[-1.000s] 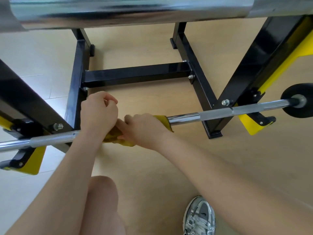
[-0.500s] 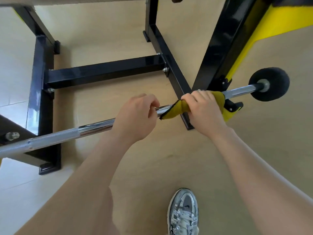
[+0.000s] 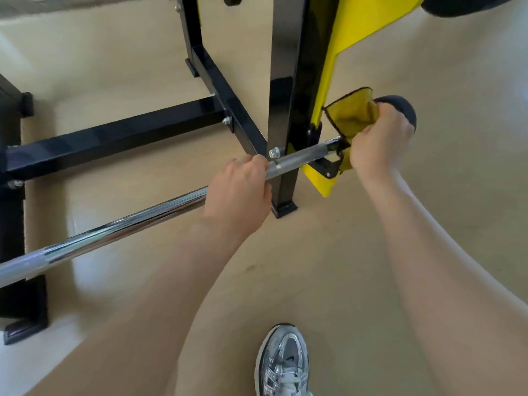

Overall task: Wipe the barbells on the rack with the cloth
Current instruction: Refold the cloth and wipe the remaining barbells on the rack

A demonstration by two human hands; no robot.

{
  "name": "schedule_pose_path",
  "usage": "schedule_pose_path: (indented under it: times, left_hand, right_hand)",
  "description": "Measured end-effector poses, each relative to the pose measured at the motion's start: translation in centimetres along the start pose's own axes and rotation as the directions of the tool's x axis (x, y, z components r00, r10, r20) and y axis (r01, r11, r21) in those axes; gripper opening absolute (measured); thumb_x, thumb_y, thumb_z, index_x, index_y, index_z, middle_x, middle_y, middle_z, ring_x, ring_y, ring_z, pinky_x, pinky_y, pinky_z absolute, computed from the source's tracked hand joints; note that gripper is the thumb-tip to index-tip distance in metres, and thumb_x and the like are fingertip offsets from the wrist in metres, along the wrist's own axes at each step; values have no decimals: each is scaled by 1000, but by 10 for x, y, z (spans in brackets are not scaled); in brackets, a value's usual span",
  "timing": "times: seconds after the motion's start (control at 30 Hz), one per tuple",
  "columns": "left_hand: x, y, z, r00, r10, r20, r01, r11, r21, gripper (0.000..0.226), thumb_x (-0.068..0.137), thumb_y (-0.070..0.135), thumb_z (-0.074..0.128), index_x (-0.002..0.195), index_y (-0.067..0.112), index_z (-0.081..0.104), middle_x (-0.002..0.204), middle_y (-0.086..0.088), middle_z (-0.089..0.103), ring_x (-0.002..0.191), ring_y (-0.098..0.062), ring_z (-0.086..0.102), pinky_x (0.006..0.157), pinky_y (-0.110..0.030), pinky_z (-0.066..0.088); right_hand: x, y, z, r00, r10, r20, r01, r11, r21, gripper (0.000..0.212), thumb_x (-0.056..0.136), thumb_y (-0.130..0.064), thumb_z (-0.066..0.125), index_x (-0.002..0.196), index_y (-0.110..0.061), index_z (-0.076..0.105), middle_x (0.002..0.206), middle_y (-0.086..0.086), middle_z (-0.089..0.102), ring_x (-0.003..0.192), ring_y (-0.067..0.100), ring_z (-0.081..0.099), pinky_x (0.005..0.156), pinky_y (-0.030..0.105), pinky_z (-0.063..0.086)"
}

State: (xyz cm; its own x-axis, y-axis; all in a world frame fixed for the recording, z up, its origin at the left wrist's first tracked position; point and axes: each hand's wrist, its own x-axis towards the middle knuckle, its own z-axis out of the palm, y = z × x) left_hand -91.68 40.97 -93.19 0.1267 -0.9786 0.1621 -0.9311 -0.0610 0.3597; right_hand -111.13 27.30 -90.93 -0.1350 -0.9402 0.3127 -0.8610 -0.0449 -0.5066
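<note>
A chrome barbell [image 3: 120, 228] runs from lower left up to the right across the black and yellow rack [image 3: 285, 81]. My left hand [image 3: 238, 195] grips the bar just left of the rack's black upright. My right hand [image 3: 377, 141] holds a yellow cloth [image 3: 350, 115] wrapped round the bar's right end, beyond the yellow cradle. The cloth's free flap stands up above my fingers. A black end weight [image 3: 407, 108] shows just behind my right hand.
The rack's black cross beam [image 3: 114, 135] and feet sit on the beige floor. Another black weight [image 3: 463, 5] hangs at the top right. My grey sneaker [image 3: 283, 361] stands below, between my forearms.
My right hand has slid the cloth rightward along the bar, past the rack upright to the bar's end. My left hand followed along the bar to the upright. The view shifted right.
</note>
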Motion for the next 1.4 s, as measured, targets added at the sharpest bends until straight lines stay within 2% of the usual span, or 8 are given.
schedule_pose_path:
  times: [0.17,0.33,0.5,0.7,0.9,0.97,1.1,1.4]
  left_hand:
    - [33,21,-5,990,-52,130,12,957,291,27,96,43,68,105,21,57,90,0,52,80,-22,56,66,-38,49]
    - [49,44,-2,973,-109,202,-9,861,509,24,99,30,70,117,16,62,79,-3,44,76,-21,50,65,-35,40]
    - [46,39,5,980,-121,160,17,847,532,24,99,35,69,114,17,63,79,-2,49,59,-16,39,58,-34,37]
    - [52,42,10,983,-96,159,-7,838,546,18,97,34,66,99,20,56,72,-1,41,60,-17,39,55,-33,35]
    - [63,46,17,970,-67,233,-92,786,611,24,99,36,64,114,18,69,73,-2,52,66,-17,55,60,-32,45]
    - [65,48,18,957,-82,279,-111,783,612,27,98,32,64,120,17,69,80,-4,60,73,-20,63,64,-32,56]
    - [68,53,18,943,-114,312,-118,764,634,20,92,22,63,109,17,71,85,-6,67,75,-24,68,73,-38,64]
    - [62,36,21,965,9,261,-168,787,593,34,102,33,62,131,17,64,83,-2,51,72,-15,51,63,-29,43]
  right_hand:
    - [-48,-16,24,896,-226,384,225,973,47,25,106,-26,44,105,-10,62,139,20,55,141,38,41,118,53,39]
    - [-12,9,4,912,-175,372,207,977,-47,30,107,-10,43,127,-7,65,109,8,51,95,22,55,75,24,41]
    - [8,4,8,905,6,425,38,995,-97,27,101,-14,60,127,-7,58,132,16,55,121,32,54,87,36,44]
    - [-13,-8,32,908,4,420,-7,1000,7,14,103,-19,62,114,-11,60,112,11,56,74,8,49,61,19,38]
    - [4,-13,33,915,147,376,-123,989,-87,54,103,-21,54,152,-3,36,165,34,12,152,50,24,120,56,34]
    - [-1,-16,31,921,152,359,-165,986,4,28,105,-22,50,128,-7,53,153,32,37,118,34,60,92,36,54]
    - [-23,-26,33,927,59,370,-78,996,36,15,107,-27,51,99,-14,54,98,11,58,64,9,49,51,20,34]
    - [14,-9,53,870,286,402,-337,939,63,73,99,-20,60,157,2,22,162,35,14,134,40,51,104,45,51]
